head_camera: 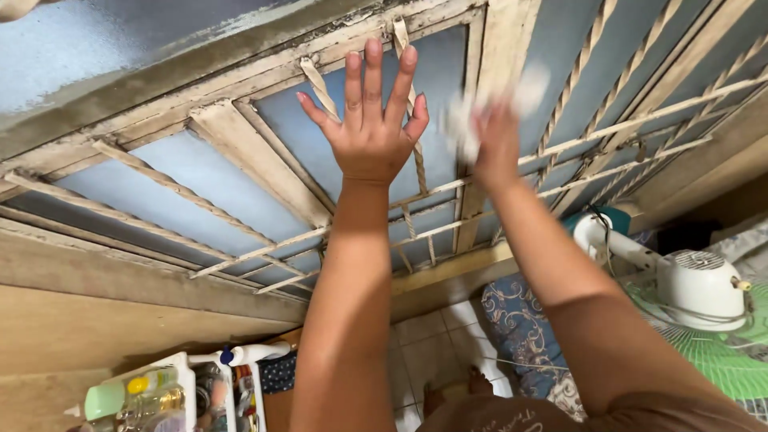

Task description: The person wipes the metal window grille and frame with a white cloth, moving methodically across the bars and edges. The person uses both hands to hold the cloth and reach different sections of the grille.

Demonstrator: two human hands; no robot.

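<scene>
The left hand (370, 120) is pressing flat against the window (320, 136), fingers spread and its grip released, palm resting over a twisted bar of the grille (240, 160). The right hand (496, 148) is holding a white cloth (488, 108) bunched in a clenched grip against the upright frame between two panes; both cloth and hand are blurring, so its exact shape is unclear. The cloth is looking soft, light and limp, likely folding to whatever it meets, and is best taken as a wad in the palm so that no loose end catches on the bars. The grille is looking stiff but flaking, and the frosted panes behind it are probably fragile, so gentle pressure seems wise. A fan (704, 288) is standing at lower right, bottles (120, 396) in a rack at lower left.
</scene>
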